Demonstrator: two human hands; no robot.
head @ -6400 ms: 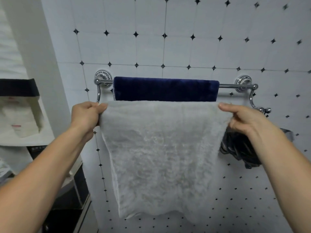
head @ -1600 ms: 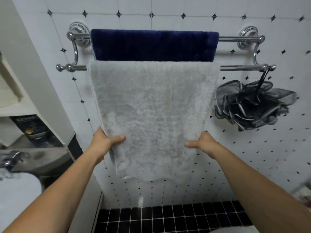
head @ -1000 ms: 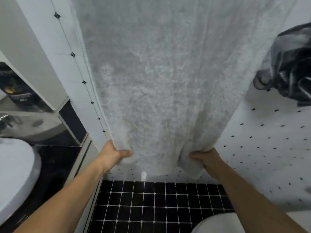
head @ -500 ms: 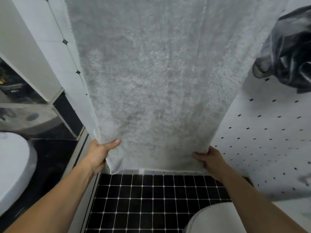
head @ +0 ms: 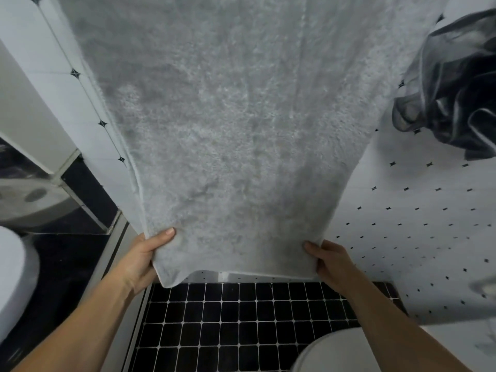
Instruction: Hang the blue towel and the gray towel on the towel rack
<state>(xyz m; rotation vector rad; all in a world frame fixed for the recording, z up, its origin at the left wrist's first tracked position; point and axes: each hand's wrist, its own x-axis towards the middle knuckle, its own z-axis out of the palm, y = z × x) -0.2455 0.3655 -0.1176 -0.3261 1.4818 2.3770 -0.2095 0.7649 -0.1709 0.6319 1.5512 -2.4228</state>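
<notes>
Gray towel (head: 241, 130) is hanging down from above both hands, the left hand (head: 142, 259) and right hand (head: 330, 261) each pinching a bottom corner; pulling evenly and gently is probably smoothing it best.

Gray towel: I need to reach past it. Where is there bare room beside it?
Bare wall tile lies right of the gray towel, under the mesh sponge; black floor tile shows below its hem. Crowded: both bottom corners, gripped by left hand and right hand.
</notes>
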